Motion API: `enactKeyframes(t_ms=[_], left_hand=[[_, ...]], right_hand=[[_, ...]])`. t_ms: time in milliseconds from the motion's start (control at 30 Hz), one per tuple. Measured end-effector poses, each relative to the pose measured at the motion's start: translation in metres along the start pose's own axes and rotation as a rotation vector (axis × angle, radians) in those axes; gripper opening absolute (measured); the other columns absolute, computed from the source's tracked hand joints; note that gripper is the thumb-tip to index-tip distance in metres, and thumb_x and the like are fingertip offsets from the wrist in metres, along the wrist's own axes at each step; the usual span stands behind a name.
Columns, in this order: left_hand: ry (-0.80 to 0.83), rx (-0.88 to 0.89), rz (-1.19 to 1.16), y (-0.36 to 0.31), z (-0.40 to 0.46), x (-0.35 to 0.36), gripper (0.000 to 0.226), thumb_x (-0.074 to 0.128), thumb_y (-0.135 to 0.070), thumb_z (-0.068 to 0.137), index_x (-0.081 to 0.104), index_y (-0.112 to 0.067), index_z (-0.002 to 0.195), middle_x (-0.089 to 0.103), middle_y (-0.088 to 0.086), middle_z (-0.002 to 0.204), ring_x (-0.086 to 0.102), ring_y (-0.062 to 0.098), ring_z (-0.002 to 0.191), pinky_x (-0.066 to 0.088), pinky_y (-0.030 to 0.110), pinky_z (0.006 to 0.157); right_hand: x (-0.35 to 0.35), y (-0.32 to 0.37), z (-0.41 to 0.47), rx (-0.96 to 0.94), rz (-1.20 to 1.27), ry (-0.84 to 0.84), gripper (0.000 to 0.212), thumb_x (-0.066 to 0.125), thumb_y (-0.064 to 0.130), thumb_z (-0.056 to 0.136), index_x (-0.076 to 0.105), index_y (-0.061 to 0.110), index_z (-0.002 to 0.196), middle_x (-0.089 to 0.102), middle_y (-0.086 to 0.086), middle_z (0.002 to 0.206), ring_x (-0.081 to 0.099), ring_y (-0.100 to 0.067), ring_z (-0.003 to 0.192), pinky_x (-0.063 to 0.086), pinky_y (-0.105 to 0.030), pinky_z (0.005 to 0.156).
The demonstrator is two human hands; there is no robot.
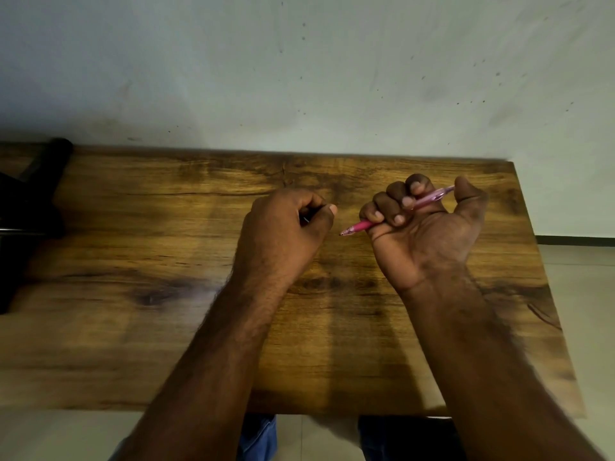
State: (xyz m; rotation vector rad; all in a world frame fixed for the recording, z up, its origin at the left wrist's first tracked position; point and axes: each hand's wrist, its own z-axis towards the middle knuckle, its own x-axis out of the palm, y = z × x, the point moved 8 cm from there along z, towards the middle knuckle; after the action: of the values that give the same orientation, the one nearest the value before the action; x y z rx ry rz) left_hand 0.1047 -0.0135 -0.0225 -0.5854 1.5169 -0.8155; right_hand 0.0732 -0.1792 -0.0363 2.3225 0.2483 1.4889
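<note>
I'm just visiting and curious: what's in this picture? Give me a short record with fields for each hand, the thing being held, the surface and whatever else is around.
right hand: right hand, palm up, fingers curled round a pink pen
held thing: pink pen, tip pointing toward the left hand
left hand: left hand, fingers curled; something small and dark may be inside, too hidden to tell
surface: wooden table
surroundings: pale wall behind; dark object at the table's left edge

We see a wooden counter (166,327) with dark grain and knots, set against a pale wall (299,78) flecked with small dark spots. At the counter's far left edge stands a black object (30,201), too dim to identify. Light floor tiles (582,294) border the right side.
</note>
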Motion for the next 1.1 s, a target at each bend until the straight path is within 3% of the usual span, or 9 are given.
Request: enactKeyframes(t_ms=[667,1100], left_hand=[[0.021,-0.023,-0.019,0.0020,-0.0005,0.0021,0.010,0.073,-0.040,0.094,0.077,-0.031,0.091,0.070,-0.019,0.079,0.066,-0.005,0.075,0.056,0.024,0.067],[0.026,-0.029,-0.009,0.0027,0.0003,0.0028,0.010,0.072,-0.041,0.093,0.076,-0.032,0.091,0.070,-0.021,0.079,0.066,-0.007,0.076,0.051,0.019,0.065]], right_hand=[[0.0003,0.0007,-0.0006,-0.009,-0.007,0.005,0.053,0.031,0.053,0.095,0.049,0.012,0.067,0.033,-0.001,0.062,0.027,-0.015,0.054,0.030,-0.030,0.057],[-0.0008,0.0010,-0.0003,-0.018,0.002,-0.012,0.053,0.031,0.053,0.096,0.049,0.012,0.067,0.033,-0.001,0.062,0.027,-0.015,0.053,0.030,-0.030,0.057]])
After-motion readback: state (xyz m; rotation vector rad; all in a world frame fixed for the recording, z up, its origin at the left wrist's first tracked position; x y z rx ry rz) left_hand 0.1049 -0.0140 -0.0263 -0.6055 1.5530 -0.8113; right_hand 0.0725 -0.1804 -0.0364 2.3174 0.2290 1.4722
